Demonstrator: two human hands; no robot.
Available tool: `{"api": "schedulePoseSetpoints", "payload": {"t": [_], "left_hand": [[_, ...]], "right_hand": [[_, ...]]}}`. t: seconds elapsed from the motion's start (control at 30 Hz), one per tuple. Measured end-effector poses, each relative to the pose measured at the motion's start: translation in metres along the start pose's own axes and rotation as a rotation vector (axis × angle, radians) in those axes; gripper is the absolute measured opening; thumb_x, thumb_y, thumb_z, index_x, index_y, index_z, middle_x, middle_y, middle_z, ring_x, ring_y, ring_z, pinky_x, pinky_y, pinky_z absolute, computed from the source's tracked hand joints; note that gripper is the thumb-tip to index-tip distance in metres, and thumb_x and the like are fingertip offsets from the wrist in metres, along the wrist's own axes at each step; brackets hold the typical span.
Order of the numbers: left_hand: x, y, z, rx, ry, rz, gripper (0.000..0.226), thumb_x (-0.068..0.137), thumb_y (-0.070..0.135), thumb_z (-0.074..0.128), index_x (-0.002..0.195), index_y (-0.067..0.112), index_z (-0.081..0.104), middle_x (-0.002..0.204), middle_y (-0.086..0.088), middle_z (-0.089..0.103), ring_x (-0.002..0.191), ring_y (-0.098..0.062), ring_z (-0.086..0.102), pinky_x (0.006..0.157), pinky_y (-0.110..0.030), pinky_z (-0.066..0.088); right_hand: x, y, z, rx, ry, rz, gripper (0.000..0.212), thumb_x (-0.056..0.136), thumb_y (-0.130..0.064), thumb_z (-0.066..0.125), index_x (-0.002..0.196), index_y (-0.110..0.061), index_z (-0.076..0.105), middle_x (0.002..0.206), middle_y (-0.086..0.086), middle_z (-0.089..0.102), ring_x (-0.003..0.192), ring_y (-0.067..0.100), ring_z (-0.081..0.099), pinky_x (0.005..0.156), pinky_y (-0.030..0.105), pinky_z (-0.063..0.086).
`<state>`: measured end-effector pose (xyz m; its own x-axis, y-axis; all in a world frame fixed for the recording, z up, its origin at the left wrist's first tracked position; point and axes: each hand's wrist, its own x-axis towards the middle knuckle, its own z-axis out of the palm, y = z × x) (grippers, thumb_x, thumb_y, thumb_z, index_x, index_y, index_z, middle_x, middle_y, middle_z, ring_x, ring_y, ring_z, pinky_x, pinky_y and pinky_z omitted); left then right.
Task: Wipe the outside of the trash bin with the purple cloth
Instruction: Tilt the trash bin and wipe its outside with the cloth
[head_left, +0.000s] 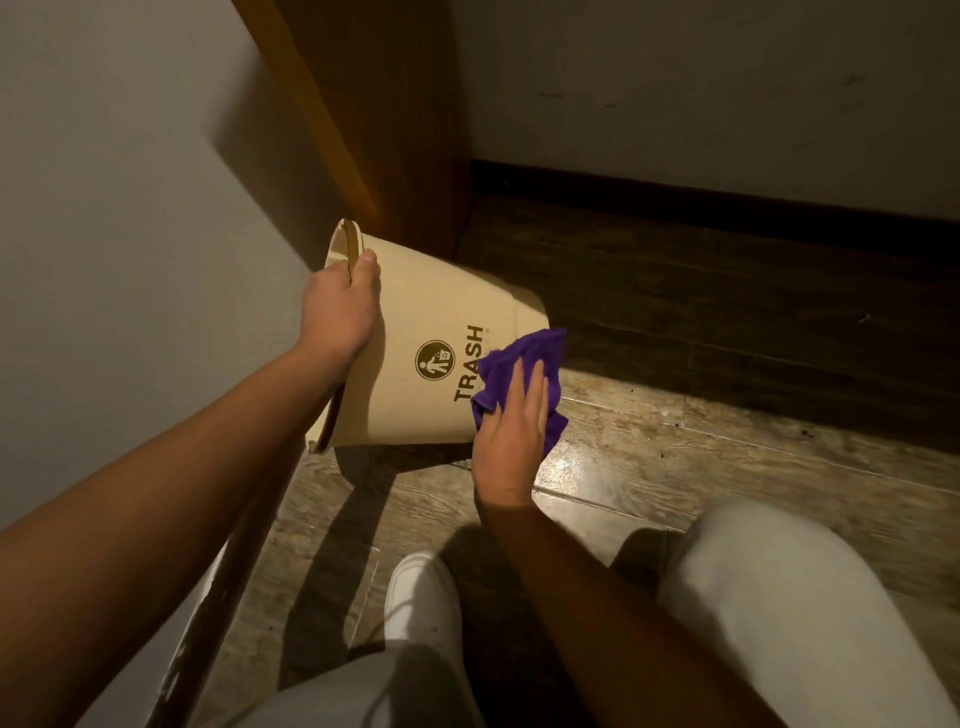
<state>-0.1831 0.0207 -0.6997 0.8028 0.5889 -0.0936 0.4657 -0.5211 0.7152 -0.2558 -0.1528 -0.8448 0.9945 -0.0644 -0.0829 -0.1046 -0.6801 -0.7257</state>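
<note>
A cream trash bin printed with "TRASH" and a round logo is tipped on its side, its open rim toward the left wall and its base toward the right. My left hand grips the rim at the top, thumb over the edge. My right hand presses the crumpled purple cloth flat against the bin's outer wall near the base, just right of the lettering. The bin's inside is hidden from me.
A pale wall runs along the left, and a wooden door frame stands behind the bin. Dark skirting lines the far wall. Wood-plank floor spreads to the right. My white shoe and knees in light trousers fill the bottom.
</note>
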Motion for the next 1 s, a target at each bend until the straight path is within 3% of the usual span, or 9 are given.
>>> {"api": "schedulePoseSetpoints", "payload": {"t": [0.13, 0.23, 0.3, 0.43, 0.6, 0.67, 0.73, 0.8, 1.0], "left_hand": [[0.006, 0.006, 0.001, 0.046, 0.004, -0.017, 0.048, 0.107, 0.044, 0.036, 0.09, 0.007, 0.062, 0.076, -0.003, 0.055, 0.073, -0.018, 0.051, 0.066, -0.031, 0.035], [0.008, 0.009, 0.003, 0.048, 0.006, -0.061, 0.053, 0.107, 0.046, 0.034, 0.101, 0.002, 0.064, 0.092, -0.01, 0.058, 0.087, -0.024, 0.056, 0.073, -0.034, 0.04], [0.01, 0.01, 0.003, 0.041, 0.025, -0.116, 0.054, 0.108, 0.046, 0.033, 0.112, 0.001, 0.063, 0.102, -0.012, 0.059, 0.096, -0.026, 0.057, 0.078, -0.037, 0.043], [0.016, 0.001, -0.002, 0.036, 0.06, -0.188, 0.054, 0.107, 0.047, 0.035, 0.11, 0.001, 0.064, 0.104, -0.013, 0.06, 0.097, -0.027, 0.059, 0.076, -0.037, 0.042], [0.015, -0.009, -0.01, 0.042, 0.078, -0.246, 0.056, 0.106, 0.05, 0.037, 0.116, 0.002, 0.065, 0.111, -0.014, 0.064, 0.096, -0.026, 0.059, 0.076, -0.038, 0.043], [0.014, -0.008, -0.01, 0.025, 0.084, -0.254, 0.056, 0.106, 0.049, 0.037, 0.118, 0.001, 0.064, 0.112, -0.015, 0.064, 0.097, -0.027, 0.06, 0.076, -0.038, 0.044], [0.013, -0.006, -0.01, 0.025, 0.081, -0.244, 0.056, 0.106, 0.048, 0.037, 0.119, 0.0, 0.064, 0.113, -0.016, 0.065, 0.098, -0.027, 0.06, 0.076, -0.037, 0.044], [0.011, -0.002, -0.01, 0.03, 0.066, -0.226, 0.057, 0.106, 0.048, 0.037, 0.118, -0.001, 0.064, 0.112, -0.016, 0.064, 0.098, -0.027, 0.061, 0.075, -0.036, 0.044], [0.004, 0.004, -0.01, 0.01, -0.014, -0.118, 0.06, 0.106, 0.049, 0.035, 0.107, -0.003, 0.066, 0.091, -0.012, 0.059, 0.086, -0.024, 0.055, 0.07, -0.034, 0.041]], "right_hand": [[-0.011, -0.002, 0.002, -0.038, -0.077, 0.102, 0.076, 0.1, -0.013, 0.059, 0.164, -0.018, 0.019, 0.172, 0.013, 0.01, 0.158, 0.033, 0.011, 0.123, 0.05, 0.029], [-0.021, 0.0, 0.003, -0.085, -0.094, 0.182, 0.07, 0.102, -0.015, 0.057, 0.163, -0.017, 0.023, 0.17, 0.014, 0.014, 0.149, 0.033, 0.035, 0.115, 0.042, 0.044], [-0.027, 0.008, 0.004, -0.073, -0.159, 0.244, 0.06, 0.103, -0.015, 0.055, 0.159, -0.015, 0.031, 0.164, 0.013, 0.03, 0.136, 0.032, 0.053, 0.108, 0.042, 0.049], [-0.025, 0.027, 0.0, -0.025, -0.322, 0.355, 0.038, 0.098, -0.008, 0.053, 0.133, -0.02, 0.061, 0.125, 0.009, 0.067, 0.114, 0.03, 0.065, 0.097, 0.041, 0.054], [0.023, 0.025, -0.044, 0.646, -0.117, 0.925, 0.027, 0.098, -0.003, 0.047, 0.101, -0.015, 0.072, 0.096, 0.004, 0.072, 0.08, 0.02, 0.065, 0.066, 0.029, 0.052], [0.044, 0.01, -0.071, 0.89, -0.158, 1.028, 0.014, 0.099, -0.009, 0.055, 0.096, -0.012, 0.068, 0.094, 0.004, 0.073, 0.085, 0.024, 0.069, 0.074, 0.032, 0.058], [0.058, -0.007, -0.096, 1.043, -0.217, 0.978, 0.011, 0.098, -0.013, 0.061, 0.102, -0.009, 0.07, 0.107, 0.009, 0.077, 0.102, 0.029, 0.073, 0.094, 0.045, 0.059], [0.069, -0.027, -0.122, 1.205, -0.26, 0.877, 0.017, 0.1, -0.016, 0.06, 0.111, -0.008, 0.07, 0.118, 0.013, 0.076, 0.109, 0.032, 0.072, 0.098, 0.052, 0.056], [0.109, -0.101, -0.173, 1.546, -0.383, 0.637, 0.021, 0.104, -0.026, 0.053, 0.103, -0.014, 0.07, 0.107, 0.01, 0.077, 0.098, 0.03, 0.072, 0.084, 0.045, 0.06]]}}
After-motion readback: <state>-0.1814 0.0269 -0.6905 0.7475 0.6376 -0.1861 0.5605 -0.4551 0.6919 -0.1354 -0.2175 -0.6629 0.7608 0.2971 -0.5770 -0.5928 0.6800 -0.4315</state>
